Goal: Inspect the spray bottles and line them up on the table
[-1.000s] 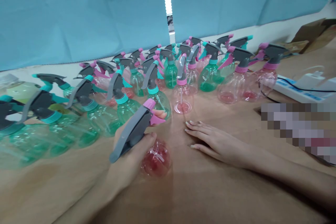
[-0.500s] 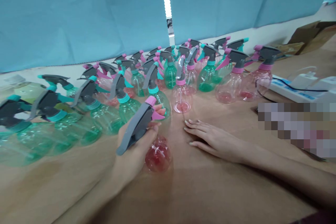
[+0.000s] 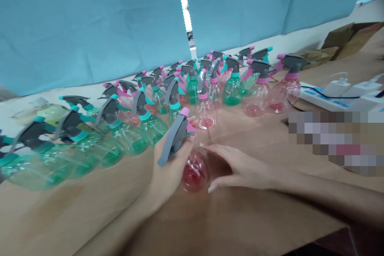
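Creased blue sheeting (image 3: 90, 24) backs the smooth brown counter (image 3: 240, 216). Nearer than the other bottles (image 3: 130, 136), the left hand (image 3: 171, 172) has its fingers wrapped around a round, glossy, red-tinted spray bottle (image 3: 195, 174); the right hand (image 3: 243, 164) curves wide open, empty, just beside it.

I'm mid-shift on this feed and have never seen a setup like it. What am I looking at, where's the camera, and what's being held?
There is no machine here: these are a person's two bare hands. The view comes from one camera worn on the head, looking forward and down. The left hand grips a spray bottle with red liquid in it, just under its grey and pink spray head. The right hand is open beside that bottle; whether it touches is hard to tell. On the brown table stand many similar bottles, some green, some pink. To the right are a power strip and a pixelated patch whose contents can't be made out.
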The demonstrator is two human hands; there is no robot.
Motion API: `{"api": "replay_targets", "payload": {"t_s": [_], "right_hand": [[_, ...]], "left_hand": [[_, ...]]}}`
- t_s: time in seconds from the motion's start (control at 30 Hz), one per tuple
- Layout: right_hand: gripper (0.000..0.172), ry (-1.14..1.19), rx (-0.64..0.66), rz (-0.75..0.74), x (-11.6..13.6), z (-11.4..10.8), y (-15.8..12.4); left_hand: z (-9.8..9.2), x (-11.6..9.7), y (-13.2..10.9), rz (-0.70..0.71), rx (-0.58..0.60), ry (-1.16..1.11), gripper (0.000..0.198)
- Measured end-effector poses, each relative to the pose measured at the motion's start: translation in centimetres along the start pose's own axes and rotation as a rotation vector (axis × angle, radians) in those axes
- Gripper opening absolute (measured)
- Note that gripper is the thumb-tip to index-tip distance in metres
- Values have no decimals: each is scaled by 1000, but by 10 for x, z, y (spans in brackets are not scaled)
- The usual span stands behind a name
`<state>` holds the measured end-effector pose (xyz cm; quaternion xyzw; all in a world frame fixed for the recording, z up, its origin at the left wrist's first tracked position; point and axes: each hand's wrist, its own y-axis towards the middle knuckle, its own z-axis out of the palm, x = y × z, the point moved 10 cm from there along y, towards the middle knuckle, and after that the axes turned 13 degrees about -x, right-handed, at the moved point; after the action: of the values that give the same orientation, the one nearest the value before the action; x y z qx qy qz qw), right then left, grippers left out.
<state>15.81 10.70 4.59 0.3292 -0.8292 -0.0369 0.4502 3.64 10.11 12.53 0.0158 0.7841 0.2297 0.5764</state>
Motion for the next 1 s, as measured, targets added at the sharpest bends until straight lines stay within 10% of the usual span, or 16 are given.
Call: {"api": "replay_targets", "payload": {"t_s": [0.3,1.0], "right_hand": [[85,353,-125,-76,29,-9,2],[79,265,11,-157,10,-31,8]], "left_hand": [[49,-19,-8,72,130,-40,15],[75,-18,5,24,292,-55,37]]}}
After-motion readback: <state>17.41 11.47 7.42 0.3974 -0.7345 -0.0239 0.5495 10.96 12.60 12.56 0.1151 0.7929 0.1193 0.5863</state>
